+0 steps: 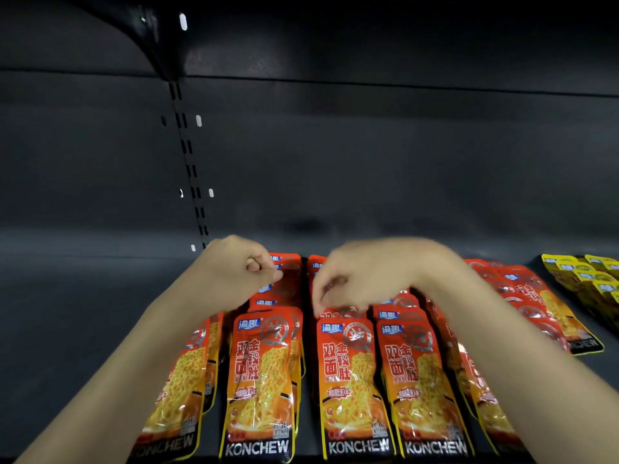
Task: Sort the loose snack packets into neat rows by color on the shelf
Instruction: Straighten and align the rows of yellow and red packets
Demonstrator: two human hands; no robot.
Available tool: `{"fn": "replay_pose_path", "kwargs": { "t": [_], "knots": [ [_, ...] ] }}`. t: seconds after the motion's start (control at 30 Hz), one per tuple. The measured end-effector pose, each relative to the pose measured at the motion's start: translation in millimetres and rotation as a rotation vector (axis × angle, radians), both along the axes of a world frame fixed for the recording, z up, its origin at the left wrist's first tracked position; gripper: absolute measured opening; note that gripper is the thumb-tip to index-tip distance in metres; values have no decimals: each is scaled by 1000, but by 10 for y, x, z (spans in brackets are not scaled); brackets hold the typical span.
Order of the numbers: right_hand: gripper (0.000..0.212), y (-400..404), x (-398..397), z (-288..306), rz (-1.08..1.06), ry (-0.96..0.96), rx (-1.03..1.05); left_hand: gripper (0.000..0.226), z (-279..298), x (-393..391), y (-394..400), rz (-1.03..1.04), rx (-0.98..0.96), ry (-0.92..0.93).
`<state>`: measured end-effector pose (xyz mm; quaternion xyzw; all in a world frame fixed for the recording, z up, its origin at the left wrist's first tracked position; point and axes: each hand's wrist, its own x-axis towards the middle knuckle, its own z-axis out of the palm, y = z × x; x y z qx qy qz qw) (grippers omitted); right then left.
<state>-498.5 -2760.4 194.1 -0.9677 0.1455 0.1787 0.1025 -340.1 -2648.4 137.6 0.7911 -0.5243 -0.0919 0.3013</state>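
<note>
Several red-and-orange snack packets (348,380) lie in overlapping rows on the dark shelf (83,313), running front to back. My left hand (234,269) hovers over the rear of the second row, fingers curled, its fingertips pinching the top edge of a red packet (284,283). My right hand (365,276) reaches over the middle rows, blurred, with its fingers bent down onto the top of another red packet (338,311). Yellow packets (582,276) sit in a separate group at the far right.
The shelf's dark back panel (368,162) rises behind the packets, with a slotted upright (191,162) on the left. An upper shelf bracket (150,31) hangs overhead. Bare shelf surface stretches to the left of the red rows.
</note>
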Motion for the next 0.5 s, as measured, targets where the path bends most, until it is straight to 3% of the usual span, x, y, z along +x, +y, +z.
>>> {"fn": "replay_pose_path", "kwargs": {
  "t": [0.2,0.5],
  "knots": [
    [20,-323,-137,19,-246,-107,33,9,94,-44,-154,-84,48,-23],
    [14,-445,-163,-159,-311,-66,33,12,69,-221,-436,-224,252,-75]
  ]
}}
